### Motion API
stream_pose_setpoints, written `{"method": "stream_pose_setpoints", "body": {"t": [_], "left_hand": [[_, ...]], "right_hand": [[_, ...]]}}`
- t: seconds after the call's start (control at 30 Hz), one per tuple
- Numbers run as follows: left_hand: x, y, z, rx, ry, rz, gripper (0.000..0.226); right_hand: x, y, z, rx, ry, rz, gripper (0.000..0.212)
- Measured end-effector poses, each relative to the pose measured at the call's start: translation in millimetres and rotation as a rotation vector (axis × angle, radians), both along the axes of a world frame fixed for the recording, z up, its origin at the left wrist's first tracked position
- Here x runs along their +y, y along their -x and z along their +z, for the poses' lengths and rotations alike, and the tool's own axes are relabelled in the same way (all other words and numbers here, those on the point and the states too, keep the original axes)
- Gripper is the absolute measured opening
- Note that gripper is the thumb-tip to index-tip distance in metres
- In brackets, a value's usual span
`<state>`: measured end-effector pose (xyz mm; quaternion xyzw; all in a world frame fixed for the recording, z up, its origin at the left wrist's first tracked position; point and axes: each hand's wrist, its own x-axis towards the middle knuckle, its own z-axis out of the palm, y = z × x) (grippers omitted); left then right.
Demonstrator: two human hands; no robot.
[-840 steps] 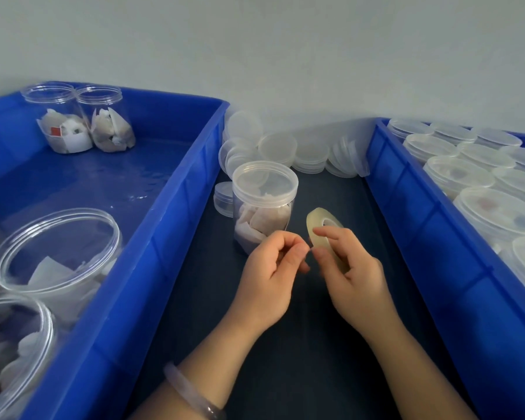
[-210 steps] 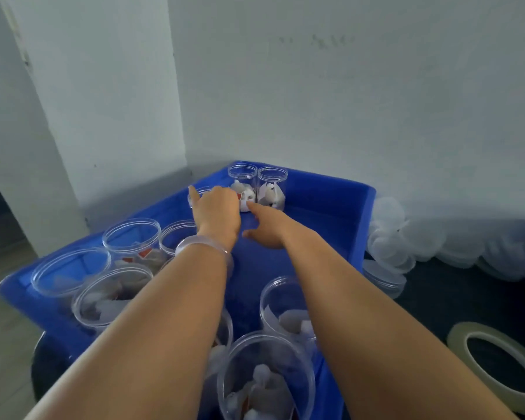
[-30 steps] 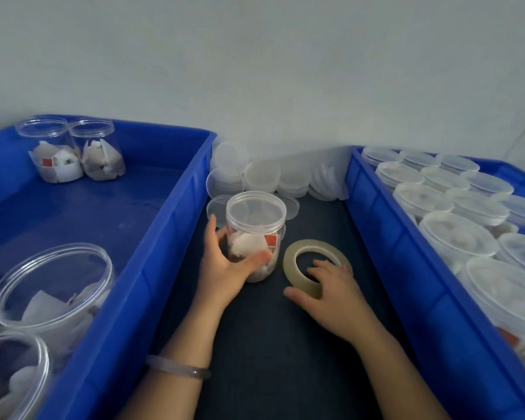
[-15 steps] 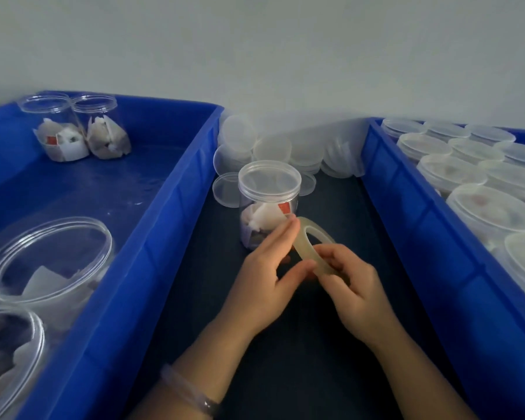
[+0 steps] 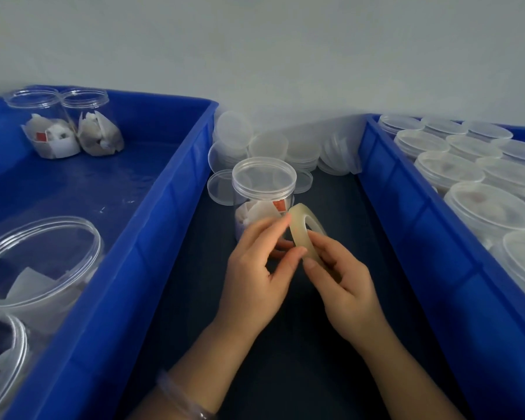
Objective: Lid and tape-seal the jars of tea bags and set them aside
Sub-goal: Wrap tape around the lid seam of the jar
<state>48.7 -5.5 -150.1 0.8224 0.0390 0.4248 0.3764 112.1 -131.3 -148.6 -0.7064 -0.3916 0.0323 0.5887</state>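
1 tape roll (image 5: 300,234), R hand (image 5: 343,283) curled round it, L hand (image 5: 255,274) pinching its rim. 1 lidded jar (image 5: 262,189) just behind, on dark mat (image 5: 285,374) btw 2 blue bins (image 5: 164,207); 4 open jars (image 5: 43,125) in L one. Grey wall (image 5: 255,56).

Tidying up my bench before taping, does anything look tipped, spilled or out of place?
Only the spare lids at the back: several lean on edge rather than lying stacked. The lidded jar stands upright; nothing looks spilled.
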Motion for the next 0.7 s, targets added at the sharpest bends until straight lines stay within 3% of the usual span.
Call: {"method": "stream_pose_setpoints", "body": {"t": [0.2, 0.4, 0.7], "left_hand": [[7, 0, -2, -0.011, 0.051, -0.007, 0.024], [10, 2, 1, 0.114, 0.503, -0.176, 0.017], [11, 2, -1, 0.222, 0.457, -0.188, 0.013]], "right_hand": [[-1, 1, -4, -0.06, 0.09, -0.043, 0.044], [-2, 1, -5, -0.111, 0.132, -0.014, 0.042], [-3, 0, -9, -0.093, 0.143, -0.011, 0.046]]}}
